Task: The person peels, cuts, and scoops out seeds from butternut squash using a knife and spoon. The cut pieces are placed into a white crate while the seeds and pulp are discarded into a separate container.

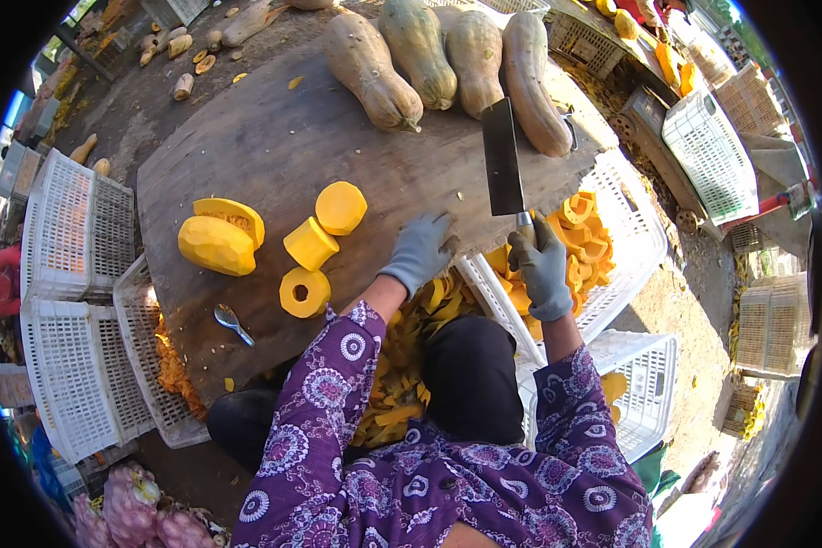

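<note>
My right hand, in a grey glove, grips the handle of a cleaver, its broad dark blade pointing away from me over the board's right part. My left hand, gloved too, rests at the near edge of the wooden board with nothing seen in it. To its left lie peeled pumpkin pieces: a round one, a cylinder and a ring with a hole. Further left are two peeled halves, and nearer me a metal spoon. Several whole unpeeled pumpkins lie along the far edge.
A white crate of cut pumpkin stands under the board's right edge; peelings lie between my legs. White crates stand at left, one with orange pulp beneath the board's edge. Another person's red sleeve shows far left.
</note>
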`<state>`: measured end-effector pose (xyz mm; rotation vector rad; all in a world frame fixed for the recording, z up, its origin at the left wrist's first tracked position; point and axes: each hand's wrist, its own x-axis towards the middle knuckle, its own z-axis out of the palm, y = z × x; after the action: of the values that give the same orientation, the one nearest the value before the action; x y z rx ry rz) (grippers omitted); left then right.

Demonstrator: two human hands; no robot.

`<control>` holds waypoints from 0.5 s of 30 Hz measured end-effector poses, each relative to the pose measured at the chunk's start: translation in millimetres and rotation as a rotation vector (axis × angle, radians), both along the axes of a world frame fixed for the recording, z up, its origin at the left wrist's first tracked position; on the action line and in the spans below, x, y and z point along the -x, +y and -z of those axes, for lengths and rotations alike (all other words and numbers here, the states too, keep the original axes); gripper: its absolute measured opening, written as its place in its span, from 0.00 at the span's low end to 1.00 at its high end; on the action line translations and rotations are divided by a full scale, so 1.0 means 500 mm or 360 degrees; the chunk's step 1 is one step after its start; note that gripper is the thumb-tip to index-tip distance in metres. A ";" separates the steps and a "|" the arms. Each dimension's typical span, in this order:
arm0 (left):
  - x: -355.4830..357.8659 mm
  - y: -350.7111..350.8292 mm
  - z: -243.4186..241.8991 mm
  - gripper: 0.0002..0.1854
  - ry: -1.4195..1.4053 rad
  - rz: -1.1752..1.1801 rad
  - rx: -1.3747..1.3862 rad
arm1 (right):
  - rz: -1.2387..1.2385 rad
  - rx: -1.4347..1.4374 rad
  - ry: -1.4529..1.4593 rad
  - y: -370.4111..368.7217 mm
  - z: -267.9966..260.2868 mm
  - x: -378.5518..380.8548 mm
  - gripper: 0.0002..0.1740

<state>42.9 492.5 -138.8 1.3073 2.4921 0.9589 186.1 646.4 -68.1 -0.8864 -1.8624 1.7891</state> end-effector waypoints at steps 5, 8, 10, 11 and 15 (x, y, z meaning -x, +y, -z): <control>0.041 0.123 0.027 0.27 0.0204 -0.0081 0.0179 | -0.0028 -0.0135 -0.0010 0.019 0.008 -0.011 0.19; 0.030 0.103 0.035 0.25 0.0209 0.0114 0.0208 | -0.0068 -0.0210 -0.0041 0.028 0.010 -0.019 0.14; -0.009 0.040 0.031 0.24 0.0196 0.0281 0.0229 | -0.0088 -0.0163 -0.0093 0.024 0.010 -0.021 0.14; -0.032 0.006 0.024 0.23 0.0123 0.0362 0.0208 | -0.0106 -0.0112 -0.0127 0.018 0.010 -0.021 0.14; -0.072 -0.129 -0.028 0.21 -0.0353 0.0480 0.0248 | -0.0186 -0.0144 -0.0071 -0.013 0.000 -0.018 0.11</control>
<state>79.2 428.1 -124.6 1.3905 2.0841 0.7758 195.2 639.7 -68.1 -0.8055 -2.0444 1.7498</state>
